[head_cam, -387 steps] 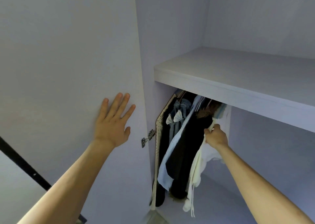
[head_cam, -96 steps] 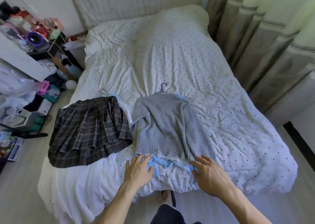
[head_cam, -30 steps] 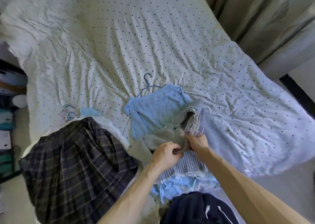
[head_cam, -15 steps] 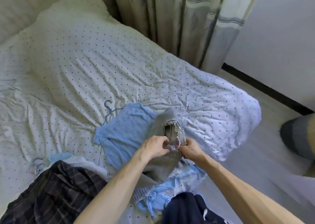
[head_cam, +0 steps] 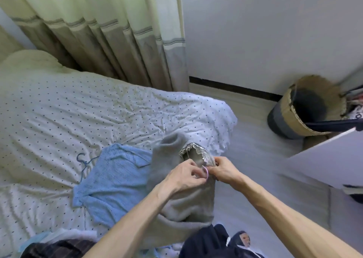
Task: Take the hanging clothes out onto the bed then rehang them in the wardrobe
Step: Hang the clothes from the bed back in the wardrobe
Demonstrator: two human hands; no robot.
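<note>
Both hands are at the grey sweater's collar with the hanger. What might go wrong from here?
The lace collar may snag or stretch on the pink hanger hook held between the left hand and right hand. The grey sweater lies against the blue sweater; lifting it might drag that off the bed.

Home bedroom. I stood at the near corner of a bed [head_cam: 196,110] under a rumpled white cover [head_cam: 59,104] with dark dots. Striped curtains [head_cam: 117,41] hung behind its far side. Knitwear on the cover: blue knit top [head_cam: 110,179], grey sweater [head_cam: 176,204]. Woven basket [head_cam: 290,110] stood on the pale floor [head_cam: 255,159], far right, by a plain white wall [head_cam: 255,32] with dark skirting [head_cam: 235,88].
</note>
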